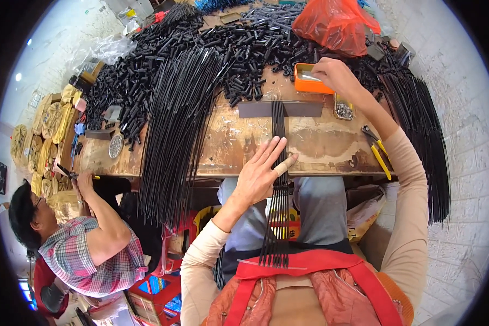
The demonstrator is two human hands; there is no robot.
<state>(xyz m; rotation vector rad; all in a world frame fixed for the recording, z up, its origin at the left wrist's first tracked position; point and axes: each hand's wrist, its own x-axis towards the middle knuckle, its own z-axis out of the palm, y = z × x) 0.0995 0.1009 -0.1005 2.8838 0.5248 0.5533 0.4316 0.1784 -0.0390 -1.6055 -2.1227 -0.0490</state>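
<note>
My left hand (261, 171) lies flat, fingers stretched, over a narrow row of thin black rods (277, 117). A tan wrap circles one of its fingers. The rods run from a flat dark strip (309, 110) on the table, under the hand, and over the edge toward my lap. At the far right, my right hand (336, 76) dips its fingertips, drawn together, into a small orange box (313, 88) with pale contents. What those fingers hold, if anything, cannot be made out. Beside the box sits a little container of small metal pieces (343, 110).
Yellow-handled pliers (381, 155) lie at the table's right. Long black rod bundles hang over the edge at left (179, 108) and right (418, 125). Black tubular parts (146, 60) heap at the back, near a red plastic bag (334, 24). Another person (92, 255) works at left.
</note>
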